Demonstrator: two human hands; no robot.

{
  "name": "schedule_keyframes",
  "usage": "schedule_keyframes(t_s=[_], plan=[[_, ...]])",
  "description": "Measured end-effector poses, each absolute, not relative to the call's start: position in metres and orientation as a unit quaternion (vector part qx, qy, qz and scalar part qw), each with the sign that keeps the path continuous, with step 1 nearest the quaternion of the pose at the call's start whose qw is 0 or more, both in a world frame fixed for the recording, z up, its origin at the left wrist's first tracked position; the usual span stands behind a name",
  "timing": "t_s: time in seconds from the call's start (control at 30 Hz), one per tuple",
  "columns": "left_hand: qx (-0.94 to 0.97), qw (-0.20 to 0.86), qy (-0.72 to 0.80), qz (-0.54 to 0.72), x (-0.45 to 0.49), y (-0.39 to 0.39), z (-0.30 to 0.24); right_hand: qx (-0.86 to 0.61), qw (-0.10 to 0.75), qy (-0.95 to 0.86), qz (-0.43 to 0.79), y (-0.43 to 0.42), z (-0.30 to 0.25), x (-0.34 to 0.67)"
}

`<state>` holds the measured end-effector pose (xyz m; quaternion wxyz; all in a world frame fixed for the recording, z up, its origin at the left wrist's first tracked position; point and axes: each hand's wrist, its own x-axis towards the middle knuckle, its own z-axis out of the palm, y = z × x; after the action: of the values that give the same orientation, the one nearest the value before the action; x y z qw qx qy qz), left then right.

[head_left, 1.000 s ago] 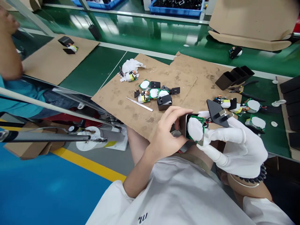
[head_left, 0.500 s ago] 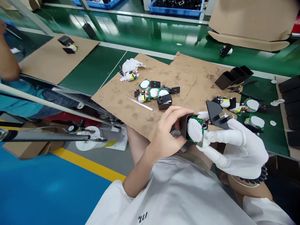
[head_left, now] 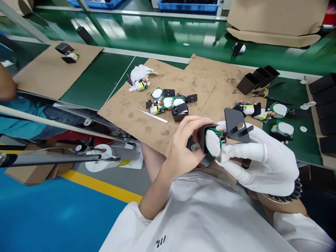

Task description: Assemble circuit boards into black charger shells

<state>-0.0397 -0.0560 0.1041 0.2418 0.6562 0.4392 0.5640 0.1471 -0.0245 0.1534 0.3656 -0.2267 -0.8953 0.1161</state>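
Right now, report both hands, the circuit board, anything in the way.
Left hand gripping black case. Gloved right hand pinching white-padded circuit board at case mouth. Pronged plate outside, beside board; no obstruction visible.

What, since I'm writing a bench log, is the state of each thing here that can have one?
Left hand: bare, gripping the black case.
Right hand: gloved, pinching the edge of the circuit board.
Black case: held, open-ended.
Circuit board: partly inside the black case.
Pronged cover: off the black case.
Pliers: lying, handles spread.
Slim pale tool: lying on cardboard.
Three more cases: grouped, open ends showing.
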Motion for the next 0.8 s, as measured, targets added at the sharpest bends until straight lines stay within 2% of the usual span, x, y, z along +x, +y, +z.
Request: schedule_keyframes(t_s=[0.37,0.43,0.6,0.7,0.8], plan=[[0.65,0.254,0.449,0.558,-0.036,-0.044,0.089,-0.243,0.366,-0.895,0.074,-0.019,0.143,0.144],[0.645,0.265,0.452,0.556,-0.032,-0.038,0.078,-0.259,0.32,-0.909,0.058,-0.015,0.139,0.144],[0.597,0.31,0.501,0.544,-0.013,-0.016,0.036,-0.347,0.106,-0.931,0.05,-0.003,0.131,0.165],[0.579,0.299,0.53,0.542,-0.003,-0.005,0.022,-0.4,0.079,-0.912,0.037,0.022,0.143,0.186],[0.628,0.197,0.556,0.508,0.008,0.0,0.016,-0.456,0.064,-0.886,0.059,0.085,0.163,0.195]])
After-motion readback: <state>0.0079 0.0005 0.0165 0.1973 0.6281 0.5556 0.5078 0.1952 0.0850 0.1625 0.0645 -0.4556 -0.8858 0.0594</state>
